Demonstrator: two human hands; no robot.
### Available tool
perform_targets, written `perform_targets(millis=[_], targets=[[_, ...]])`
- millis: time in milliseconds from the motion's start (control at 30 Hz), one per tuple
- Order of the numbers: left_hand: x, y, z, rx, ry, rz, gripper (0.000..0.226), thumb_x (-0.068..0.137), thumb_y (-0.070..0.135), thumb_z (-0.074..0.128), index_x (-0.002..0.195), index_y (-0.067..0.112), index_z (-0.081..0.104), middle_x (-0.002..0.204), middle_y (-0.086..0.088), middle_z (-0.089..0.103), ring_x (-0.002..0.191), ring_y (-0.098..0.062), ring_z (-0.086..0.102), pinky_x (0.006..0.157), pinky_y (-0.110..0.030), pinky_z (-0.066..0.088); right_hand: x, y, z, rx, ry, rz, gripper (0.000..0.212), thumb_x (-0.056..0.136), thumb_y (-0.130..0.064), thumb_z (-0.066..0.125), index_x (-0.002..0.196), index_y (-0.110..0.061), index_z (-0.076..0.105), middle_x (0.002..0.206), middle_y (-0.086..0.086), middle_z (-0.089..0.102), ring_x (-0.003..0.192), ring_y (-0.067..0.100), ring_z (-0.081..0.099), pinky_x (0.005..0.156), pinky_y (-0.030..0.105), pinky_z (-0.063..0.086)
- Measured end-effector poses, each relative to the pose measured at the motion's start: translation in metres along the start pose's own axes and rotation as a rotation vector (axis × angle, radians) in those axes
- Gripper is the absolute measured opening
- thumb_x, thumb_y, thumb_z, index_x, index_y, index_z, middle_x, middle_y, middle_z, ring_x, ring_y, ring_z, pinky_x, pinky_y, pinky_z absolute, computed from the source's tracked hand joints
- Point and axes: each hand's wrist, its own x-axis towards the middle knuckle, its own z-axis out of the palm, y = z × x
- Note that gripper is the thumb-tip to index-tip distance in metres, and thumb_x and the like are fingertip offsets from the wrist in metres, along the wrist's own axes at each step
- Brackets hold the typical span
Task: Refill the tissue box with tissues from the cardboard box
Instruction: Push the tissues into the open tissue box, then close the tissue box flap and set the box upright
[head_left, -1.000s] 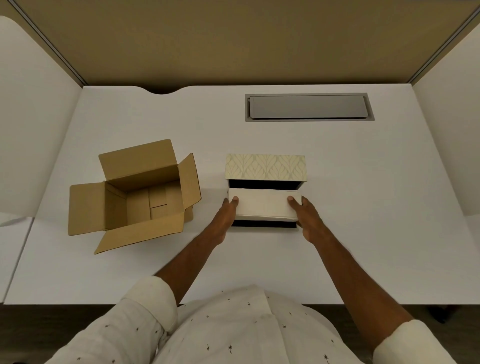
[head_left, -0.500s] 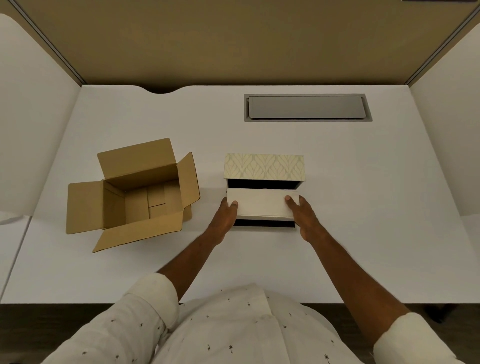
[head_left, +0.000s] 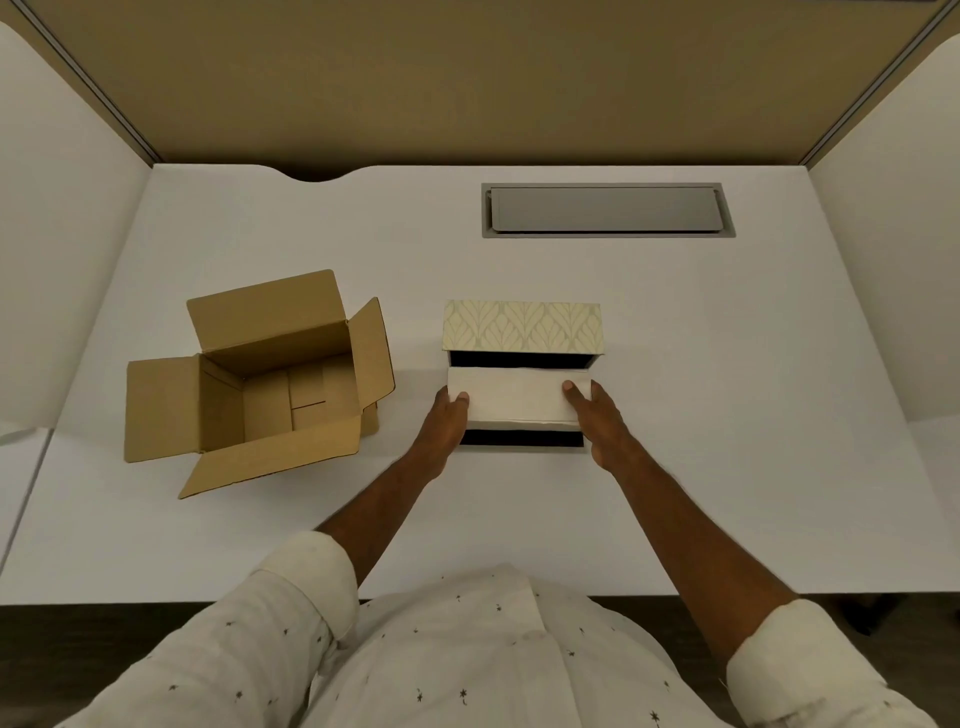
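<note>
Each grip, left hand and right hand, clamps one end of the tissue stack, keeping it level over the open tissue box.

Tissue stack: white, rectangular block, lying flat and level, long axis left-right. Gripped at both short ends, left hand on its left end, right hand on its right end, thumbs on the top face. It sits in the mouth of the tissue box, between the two grips.

Tissue box: dark interior showing as a strip just beyond the stack and another just nearer than it. Hinged lid up, standing directly beyond the grip, cream with pale leaf pattern.

Cardboard box: plain brown, upright, all four flaps open, interior empty. It stands well left of the left-hand grip, apart from the tissue box.
</note>
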Motion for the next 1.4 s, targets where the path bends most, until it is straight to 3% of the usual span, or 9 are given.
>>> perform_targets(millis=[200, 433, 667, 900, 1067, 1133, 1267, 1333, 1400], targets=[[-0.002, 0.001, -0.001, -0.011, -0.002, -0.018, 0.053, 0.107, 0.034, 0.031, 0.156, 0.017, 0.022, 0.159, -0.008, 0.033, 0.143, -0.029, 0.034, 0.116, -0.041, 0.028, 0.002, -0.001, -0.002, 0.013, -0.010, 0.025, 0.066, 0.101, -0.045, 0.054, 0.155, -0.014, 0.033, 0.156, 0.008, 0.041, 0.141, 0.027, 0.040, 0.117, 0.040, 0.034], [-0.001, 0.003, -0.004, -0.005, -0.016, -0.036, 0.051, 0.107, 0.033, 0.031, 0.154, 0.016, 0.025, 0.156, -0.009, 0.037, 0.140, -0.029, 0.037, 0.113, -0.040, 0.032, 0.001, -0.005, 0.002, 0.008, 0.020, 0.053, 0.069, 0.101, -0.044, 0.054, 0.157, -0.012, 0.027, 0.159, 0.008, 0.035, 0.143, 0.027, 0.036, 0.107, 0.034, 0.035], [-0.001, 0.002, -0.005, -0.002, -0.032, -0.039, 0.053, 0.107, 0.035, 0.031, 0.156, 0.017, 0.022, 0.159, -0.008, 0.033, 0.143, -0.029, 0.033, 0.117, -0.043, 0.028, -0.003, -0.005, 0.002, 0.020, 0.020, 0.079, 0.074, 0.101, -0.046, 0.054, 0.159, -0.013, 0.021, 0.164, 0.007, 0.028, 0.148, 0.028, 0.030, 0.117, 0.040, 0.030], [-0.003, 0.003, -0.004, -0.018, -0.033, -0.044, 0.053, 0.107, 0.036, 0.031, 0.155, 0.015, 0.024, 0.158, -0.008, 0.034, 0.143, -0.030, 0.034, 0.117, -0.043, 0.029, -0.006, -0.006, 0.001, 0.042, 0.018, 0.081, 0.074, 0.100, -0.046, 0.055, 0.158, -0.013, 0.023, 0.162, 0.007, 0.031, 0.146, 0.027, 0.033, 0.114, 0.040, 0.032], [-0.010, 0.002, -0.004, -0.015, 0.039, -0.029, 0.066, 0.105, 0.045, 0.033, 0.159, 0.016, 0.009, 0.165, -0.009, 0.020, 0.150, -0.032, 0.025, 0.121, -0.047, 0.025, -0.008, -0.011, -0.006, 0.017, 0.062, 0.062, 0.077, 0.099, -0.048, 0.056, 0.157, -0.010, 0.024, 0.163, 0.009, 0.031, 0.144, 0.027, 0.035, 0.118, 0.042, 0.032], [-0.022, -0.009, -0.003, 0.074, 0.134, 0.110, 0.063, 0.106, 0.036, 0.036, 0.159, 0.015, 0.009, 0.166, -0.009, 0.019, 0.151, -0.029, 0.025, 0.121, -0.042, 0.024, -0.012, -0.013, -0.010, -0.017, 0.213, 0.010, 0.074, 0.102, -0.046, 0.052, 0.159, -0.010, 0.023, 0.164, 0.009, 0.030, 0.148, 0.028, 0.032, 0.119, 0.040, 0.028], [-0.058, -0.036, 0.001, 0.338, 0.297, 0.670, 0.053, 0.103, 0.026, 0.044, 0.154, 0.020, 0.030, 0.159, 0.001, 0.036, 0.146, -0.012, 0.032, 0.119, -0.028, 0.028, -0.027, -0.021, -0.013, -0.105, 0.546, -0.318, 0.056, 0.107, -0.031, 0.046, 0.156, -0.009, 0.031, 0.160, 0.008, 0.038, 0.147, 0.024, 0.037, 0.117, 0.027, 0.027], [-0.059, -0.038, 0.007, 0.611, 0.223, 0.903, 0.054, 0.102, 0.026, 0.045, 0.154, 0.020, 0.031, 0.161, -0.001, 0.033, 0.150, -0.014, 0.027, 0.122, -0.031, 0.026, -0.029, -0.035, -0.008, -0.249, 0.545, -0.581, 0.051, 0.107, -0.024, 0.046, 0.154, -0.007, 0.036, 0.158, 0.010, 0.043, 0.146, 0.023, 0.039, 0.115, 0.022, 0.027], [-0.051, -0.034, 0.016, 0.915, 0.139, 0.977, 0.059, 0.103, 0.031, 0.041, 0.158, 0.017, 0.022, 0.166, -0.005, 0.018, 0.154, -0.021, 0.013, 0.125, -0.038, 0.015, -0.024, -0.056, 0.000, -0.458, 0.405, -0.804, 0.050, 0.106, -0.021, 0.047, 0.153, -0.005, 0.037, 0.158, 0.012, 0.042, 0.147, 0.024, 0.037, 0.119, 0.029, 0.030]])
